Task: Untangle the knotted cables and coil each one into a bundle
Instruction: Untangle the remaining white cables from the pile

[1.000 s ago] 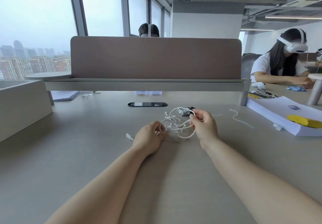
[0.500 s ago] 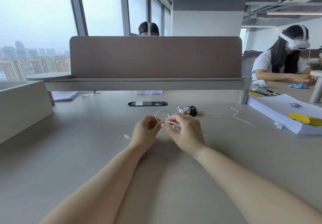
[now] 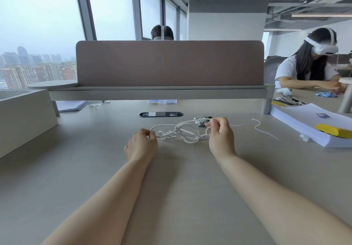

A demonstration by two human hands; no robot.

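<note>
A tangled white cable [image 3: 181,132] lies stretched across the grey desk [image 3: 171,178] between my two hands. My left hand [image 3: 142,144] pinches the cable's left loop with curled fingers. My right hand [image 3: 220,135] pinches the right end of the tangle, fingers curled round a strand. Just behind my right hand sits a small black-and-white coiled cable bundle [image 3: 202,121], partly hidden by my fingers. A loose white cable end [image 3: 262,128] lies further right on the desk.
A black oval cable port [image 3: 161,114] is set in the desk behind the tangle. A stack of white paper [image 3: 308,124] with a yellow object [image 3: 332,130] lies right. A brown divider [image 3: 169,63] stands behind; a grey box [image 3: 22,115] stands left. Two people sit nearby.
My hands, close together half a second ago, have pulled apart sideways, stretching the white tangle out between them. The right hand has moved right and back, next to the coiled bundle.
</note>
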